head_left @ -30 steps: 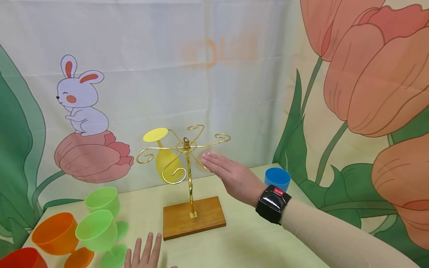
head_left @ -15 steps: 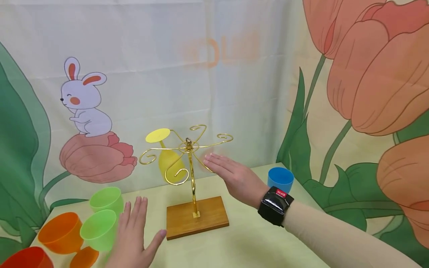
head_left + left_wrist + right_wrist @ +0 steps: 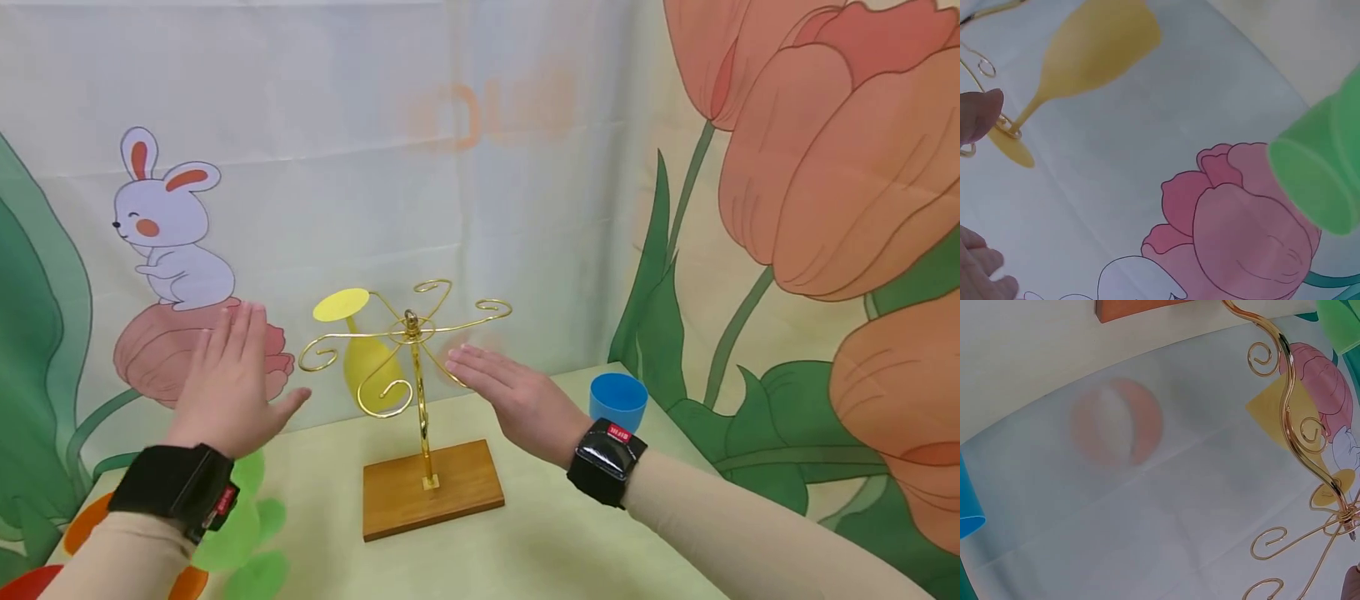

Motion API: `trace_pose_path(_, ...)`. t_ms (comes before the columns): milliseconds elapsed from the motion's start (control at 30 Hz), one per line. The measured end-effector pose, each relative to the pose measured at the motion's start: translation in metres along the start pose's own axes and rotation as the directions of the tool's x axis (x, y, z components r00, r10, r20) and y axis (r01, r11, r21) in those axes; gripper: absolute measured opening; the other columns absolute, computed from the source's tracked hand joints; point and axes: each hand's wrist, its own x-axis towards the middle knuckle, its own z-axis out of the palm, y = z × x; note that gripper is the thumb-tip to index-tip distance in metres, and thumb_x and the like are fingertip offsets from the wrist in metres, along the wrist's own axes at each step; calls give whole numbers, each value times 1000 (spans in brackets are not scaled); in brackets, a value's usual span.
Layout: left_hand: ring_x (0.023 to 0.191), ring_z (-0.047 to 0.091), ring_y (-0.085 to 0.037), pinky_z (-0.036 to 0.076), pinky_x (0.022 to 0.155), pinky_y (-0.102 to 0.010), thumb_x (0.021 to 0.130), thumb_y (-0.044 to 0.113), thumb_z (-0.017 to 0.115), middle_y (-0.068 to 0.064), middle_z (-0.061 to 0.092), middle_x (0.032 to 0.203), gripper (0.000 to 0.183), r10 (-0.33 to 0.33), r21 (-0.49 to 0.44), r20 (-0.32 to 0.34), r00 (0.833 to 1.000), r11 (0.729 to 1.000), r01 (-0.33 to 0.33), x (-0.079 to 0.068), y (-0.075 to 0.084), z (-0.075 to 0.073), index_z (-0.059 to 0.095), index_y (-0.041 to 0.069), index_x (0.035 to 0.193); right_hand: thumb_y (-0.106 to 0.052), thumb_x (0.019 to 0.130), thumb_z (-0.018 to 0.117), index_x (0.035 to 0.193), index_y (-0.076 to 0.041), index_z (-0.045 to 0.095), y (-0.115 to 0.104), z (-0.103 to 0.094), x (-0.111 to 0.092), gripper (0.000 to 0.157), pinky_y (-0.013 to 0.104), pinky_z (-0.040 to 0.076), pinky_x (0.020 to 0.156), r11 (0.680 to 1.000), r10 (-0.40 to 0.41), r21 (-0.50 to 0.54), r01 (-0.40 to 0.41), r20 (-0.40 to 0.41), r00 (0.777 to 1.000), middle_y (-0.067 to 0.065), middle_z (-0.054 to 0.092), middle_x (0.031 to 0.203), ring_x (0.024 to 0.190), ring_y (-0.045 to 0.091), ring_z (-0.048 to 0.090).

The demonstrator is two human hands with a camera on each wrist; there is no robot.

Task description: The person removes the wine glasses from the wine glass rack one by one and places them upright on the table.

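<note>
A gold goblet rack (image 3: 422,400) with curled arms stands on a wooden base (image 3: 390,500). From one of its rear left arms a yellow goblet (image 3: 367,371) hangs upside down by its foot; the same yellow goblet (image 3: 1100,53) shows large in the left wrist view. My left hand (image 3: 232,392) is raised left of the rack with straight fingers and the thumb spread, holding nothing. To the rack's right, my right hand (image 3: 521,404) has its fingers straight and together, fingertips overlapping the front right arm in the head view. Its palm side is hidden there.
Behind my left forearm stand green goblets (image 3: 251,575), partly covered, with orange (image 3: 82,525) and red (image 3: 30,582) ones at the table's left edge. A blue cup (image 3: 618,398) stands at the back right. Printed cloth (image 3: 525,208) hangs behind the table.
My left hand has risen from the bottom edge up and left to beside the rack, now covering much of the green and orange goblets. The right hand stays in place.
</note>
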Motion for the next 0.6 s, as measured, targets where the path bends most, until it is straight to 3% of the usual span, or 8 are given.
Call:
trace_pose_path(100, 141, 11, -48, 3, 116, -55, 80, 37, 76, -32, 17, 153, 109, 35, -2, 32, 999, 999, -35, 22, -7, 2, 7, -8, 151, 16, 85, 61, 145, -6, 41, 0, 1, 0, 67, 31, 28, 112, 1000, -7, 0, 7, -6, 1000, 7, 43, 148, 139, 17, 35)
trace_pose_path(233, 141, 16, -46, 11, 115, -55, 83, 26, 75, -31, 20, 153, 100, 73, -65, 83, 994, 996, -67, 44, -19, 17, 9, -5, 152, 16, 85, 61, 144, -5, 43, 2, 0, -1, 65, 32, 29, 112, 1000, -13, 2, 13, -16, 1000, 8, 44, 148, 138, 18, 36)
trace_pose_path(433, 144, 16, -38, 12, 116, -50, 93, 17, 65, -24, 20, 156, 83, 82, -172, 151, 985, 984, -56, 55, -39, 36, 11, 6, 155, 15, 86, 60, 143, -4, 44, 0, 0, 0, 62, 31, 29, 112, 1000, -20, 4, 20, -15, 1000, 7, 43, 148, 138, 17, 36)
trace_pose_path(600, 142, 24, -34, 24, 113, -52, 97, 14, 59, -17, 28, 155, 69, 142, -179, 135, 981, 977, -117, 65, -31, 38, 21, 12, 155, 14, 87, 59, 142, -4, 44, 2, -3, -1, 60, 31, 29, 112, 1000, -23, -12, 23, -4, 1000, 7, 43, 148, 139, 17, 34)
